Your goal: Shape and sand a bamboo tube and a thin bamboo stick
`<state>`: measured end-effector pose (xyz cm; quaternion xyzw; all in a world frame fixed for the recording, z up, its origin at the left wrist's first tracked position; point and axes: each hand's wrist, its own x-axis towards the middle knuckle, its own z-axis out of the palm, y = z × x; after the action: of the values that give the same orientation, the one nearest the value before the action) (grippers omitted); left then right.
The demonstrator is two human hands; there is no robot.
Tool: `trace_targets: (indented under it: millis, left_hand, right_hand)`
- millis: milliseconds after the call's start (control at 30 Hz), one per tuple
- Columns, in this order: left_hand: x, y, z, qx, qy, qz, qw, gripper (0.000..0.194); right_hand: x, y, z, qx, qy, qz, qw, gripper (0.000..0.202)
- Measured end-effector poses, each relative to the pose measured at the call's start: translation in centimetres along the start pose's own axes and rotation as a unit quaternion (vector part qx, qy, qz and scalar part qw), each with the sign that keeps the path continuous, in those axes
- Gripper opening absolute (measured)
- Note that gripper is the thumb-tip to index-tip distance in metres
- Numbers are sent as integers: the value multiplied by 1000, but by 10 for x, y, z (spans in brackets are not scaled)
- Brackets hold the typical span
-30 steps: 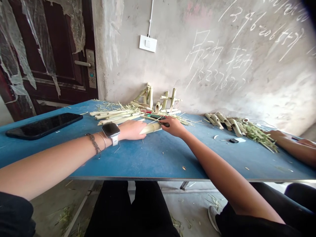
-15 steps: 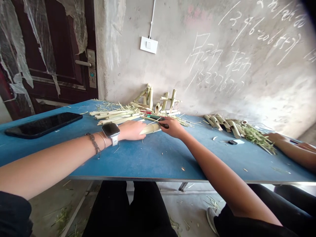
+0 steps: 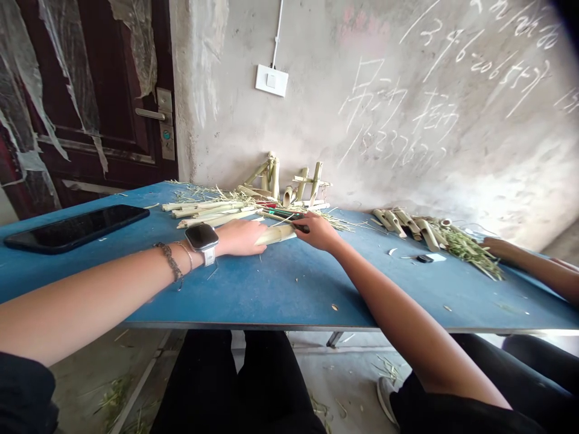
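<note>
My left hand (image 3: 239, 237), with a watch on its wrist, grips a pale length of bamboo (image 3: 277, 234) lying low over the blue table. At the bamboo's right end is my right hand (image 3: 319, 232), its fingers closed around a dark-handled tool (image 3: 302, 228). The tool's working end is hidden, so I cannot tell its kind. Several split bamboo strips (image 3: 208, 211) lie just beyond my left hand. Past my right hand are thin shavings and a green slender item (image 3: 278, 212).
Bamboo frames (image 3: 271, 175) stand against the wall. A black phone (image 3: 76, 228) lies at the left. On the right are bamboo tubes (image 3: 427, 234), a heap of shavings (image 3: 473, 253), a small black-and-white object (image 3: 430, 258) and another person's arm (image 3: 525, 259).
My hands and the bamboo hold almost the same position. The view has shifted slightly. At the right, the other person's hands and forearms have moved a little.
</note>
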<state>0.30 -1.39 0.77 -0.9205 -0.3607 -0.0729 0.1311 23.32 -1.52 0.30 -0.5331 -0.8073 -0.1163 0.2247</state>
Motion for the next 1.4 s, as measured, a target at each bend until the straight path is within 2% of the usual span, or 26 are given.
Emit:
trace_targets:
  millis: [133,200,267,367,433,500,567,667,733,800,933,1000,1100,1200,1267,1333,1400]
  left_hand:
    - [2,-3,2,-10,-6,-3,1000,37]
    - [3,-3,2,-9,-7,-2,1000,37]
    - [2,-3,2,-2,-2,1,1000,35]
    - [1,-2,1,-2,-1,3,1000,32]
    - [0,-1,1,-6,-3,3,1000,31]
    - [0,-1,0,-4,-3,1,1000,31]
    - [1,-1,0,-4,-3,-5,1000,32]
    - [1,-2,0,-20,-7,-5,1000,38]
    - [1,-2,0,-24,-9,-4,1000,39]
    - [1,-1,0,-20,-12,-7,1000,36]
    - [0,0,-1,-15,-15,-9,1000,31]
    - [0,0,-1,-15,-12,-7,1000,31]
    - [0,0,-1,-15,-9,-5,1000,32]
    - [0,-1,-1,-23,-9,-6,1000,38]
    - [0,-2,0,-29,-8,-1,1000,41]
    - [0,-3,1,-27,-6,0,1000,38]
    - [0,-3,1,-23,-7,-1,1000,34]
  right_hand:
    - [0,-35,-1,96,-26,-138,985,33]
    - [1,-41,-2,117,-41,-163,979,34]
    - [2,-31,-3,93,-39,-128,987,32]
    - [2,-3,-3,23,-19,-16,999,30]
    - [2,9,-2,0,-14,21,1000,29]
    - [2,8,-1,6,-9,11,1000,29]
    - [1,-6,-1,41,-12,-38,998,30]
    - [1,-31,-2,118,-45,-135,983,35]
    - [2,-35,-3,145,-69,-157,974,36]
    - [3,-25,-4,122,-68,-117,983,35]
    - [3,14,-2,-1,-24,35,999,33]
    - [2,22,-1,-26,-21,62,998,33]
    - [1,6,-1,13,-19,-1,1000,33]
    - [1,-22,-5,101,-62,-126,985,37]
    - [2,-31,-8,129,-92,-162,974,38]
    - [2,-25,-9,108,-89,-133,981,36]
    - [2,-9,-9,51,-63,-59,995,33]
